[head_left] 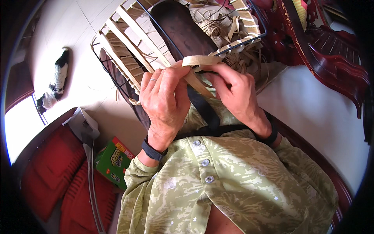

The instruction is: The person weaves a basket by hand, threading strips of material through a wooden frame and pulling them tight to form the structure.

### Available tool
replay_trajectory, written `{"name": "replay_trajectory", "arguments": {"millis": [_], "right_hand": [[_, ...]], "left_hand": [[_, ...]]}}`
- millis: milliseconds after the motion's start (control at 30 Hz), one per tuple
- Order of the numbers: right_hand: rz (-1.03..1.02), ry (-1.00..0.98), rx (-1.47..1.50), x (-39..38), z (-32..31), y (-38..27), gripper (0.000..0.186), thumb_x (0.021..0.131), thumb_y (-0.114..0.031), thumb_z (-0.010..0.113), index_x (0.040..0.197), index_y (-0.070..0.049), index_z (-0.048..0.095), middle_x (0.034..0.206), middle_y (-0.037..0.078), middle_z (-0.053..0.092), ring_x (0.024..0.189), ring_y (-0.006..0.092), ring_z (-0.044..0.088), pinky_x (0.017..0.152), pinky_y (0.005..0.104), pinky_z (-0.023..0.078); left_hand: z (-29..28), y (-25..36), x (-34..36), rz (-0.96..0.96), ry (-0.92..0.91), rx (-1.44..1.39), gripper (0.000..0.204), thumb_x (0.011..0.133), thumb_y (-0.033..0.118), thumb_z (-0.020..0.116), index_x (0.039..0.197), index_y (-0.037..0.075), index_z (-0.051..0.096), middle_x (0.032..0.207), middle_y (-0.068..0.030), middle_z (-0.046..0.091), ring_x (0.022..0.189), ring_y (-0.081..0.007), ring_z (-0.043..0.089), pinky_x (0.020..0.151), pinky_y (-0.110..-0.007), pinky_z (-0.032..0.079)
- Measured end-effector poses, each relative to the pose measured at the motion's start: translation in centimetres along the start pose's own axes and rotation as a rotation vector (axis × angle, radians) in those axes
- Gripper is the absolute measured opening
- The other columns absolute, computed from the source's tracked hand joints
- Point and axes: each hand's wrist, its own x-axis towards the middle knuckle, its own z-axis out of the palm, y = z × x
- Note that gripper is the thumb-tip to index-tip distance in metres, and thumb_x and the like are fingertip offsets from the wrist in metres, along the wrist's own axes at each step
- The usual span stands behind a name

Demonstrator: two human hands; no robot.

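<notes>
My left hand (165, 91) is closed, thumb and fingers pinching a flat beige strip (200, 60) that curls into a loop above the fingertips. From the other side my right hand (238, 89) grips the same strip, its fingers bent inward near the loop. Both hands are at the near edge of a black wire frame (165, 36), which is partly wrapped with beige strips (130, 29). Where exactly the strip meets the wire is hidden behind my fingers. A dark, long shape, seemingly my leg (183, 29), shows through the frame.
Tangled string and loose strips (212, 28) lie beyond the frame. Carved dark red wooden furniture (343, 74) stands at the right. At the left are a black-and-white animal (58, 80) on the floor, a red ribbed piece (58, 167), a green box (113, 162) and a grey plastic object (83, 124).
</notes>
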Motion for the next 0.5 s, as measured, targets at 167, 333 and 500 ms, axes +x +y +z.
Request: {"name": "replay_trajectory", "arguments": {"millis": [167, 333, 500], "right_hand": [[0.064, -0.208, 0.21, 0.7, 1.4, -0.7, 0.02, 0.097, -0.02, 0.066, 0.103, -0.001, 0.071, 0.068, 0.013, 0.065, 0.057, 0.0216, 0.062, 0.056, 0.0345, 0.049], [0.376, -0.117, 0.248, -1.0, -3.5, 3.5, 0.022, 0.1, -0.023, 0.063, 0.099, -0.003, 0.072, 0.069, 0.002, 0.067, 0.062, 0.0052, 0.06, 0.053, 0.0254, 0.047], [0.589, 0.137, -1.065, -4.3, -13.6, 18.3, 0.024, 0.099, -0.026, 0.057, 0.106, -0.012, 0.075, 0.092, 0.015, 0.075, 0.084, 0.0278, 0.073, 0.072, 0.0434, 0.056]], "left_hand": [[-0.2, 0.0, 0.0, -0.016, -0.033, 0.005, 0.023, 0.074, -0.009, 0.066, 0.092, 0.006, 0.066, 0.093, -0.0044, 0.074, 0.069, -0.0212, 0.063, 0.062, -0.034, 0.041], [-0.4, 0.2, -0.1, -0.02, -0.047, 0.029, 0.026, 0.073, -0.007, 0.068, 0.094, 0.008, 0.069, 0.103, -0.0069, 0.071, 0.083, -0.0229, 0.068, 0.067, -0.034, 0.047], [0.0, -0.3, 0.2, 0.016, 0.001, -0.002, 0.027, 0.07, -0.006, 0.068, 0.093, 0.007, 0.07, 0.101, -0.0075, 0.07, 0.078, -0.0228, 0.066, 0.066, -0.034, 0.047]]}}
